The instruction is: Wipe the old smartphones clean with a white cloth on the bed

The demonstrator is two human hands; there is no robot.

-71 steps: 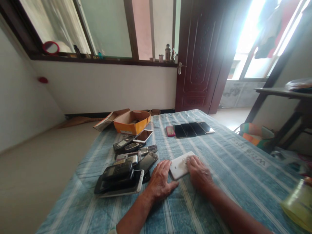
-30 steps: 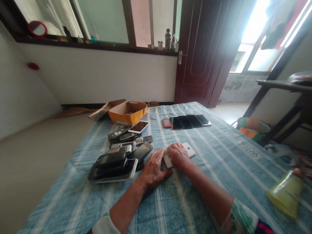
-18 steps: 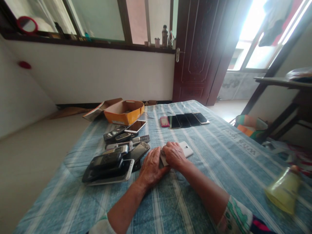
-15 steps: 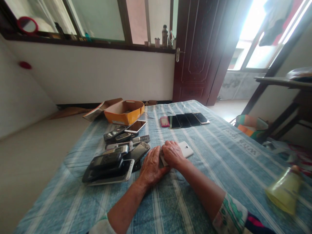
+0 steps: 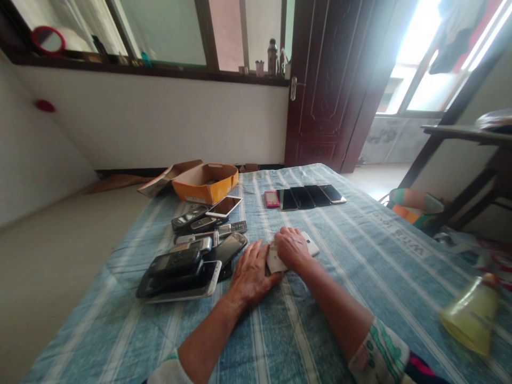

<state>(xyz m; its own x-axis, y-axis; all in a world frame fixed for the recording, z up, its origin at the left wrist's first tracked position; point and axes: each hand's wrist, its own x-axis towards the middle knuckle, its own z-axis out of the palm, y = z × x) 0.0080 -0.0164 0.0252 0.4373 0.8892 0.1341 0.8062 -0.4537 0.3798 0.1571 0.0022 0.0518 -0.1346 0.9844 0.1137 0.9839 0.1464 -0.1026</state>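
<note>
A white phone (image 5: pixel 276 262) lies back up on the striped blue cloth, its camera end pointing right. My left hand (image 5: pixel 251 273) rests flat at the phone's left end, fingers extended and thumb along the near edge. Across the middle of the phone lies my right hand (image 5: pixel 292 248), its fingers curled down against the back; whether it pinches anything beneath them is hidden. Left of my hands is a pile of old phones (image 5: pixel 176 265), with a white phone with a dark screen (image 5: pixel 225 206) at its far end.
An open orange box (image 5: pixel 206 191) stands at the far left of the cloth (image 5: pixel 344 298). Several dark phones (image 5: pixel 306 197) and a pink-edged item (image 5: pixel 272 199) form a row at the far side. A yellow transparent object (image 5: pixel 470 314) is at the right.
My right hand has slid slightly right along the white phone, uncovering more of its left part. My left hand stays at the left end. The view has shifted slightly.
</note>
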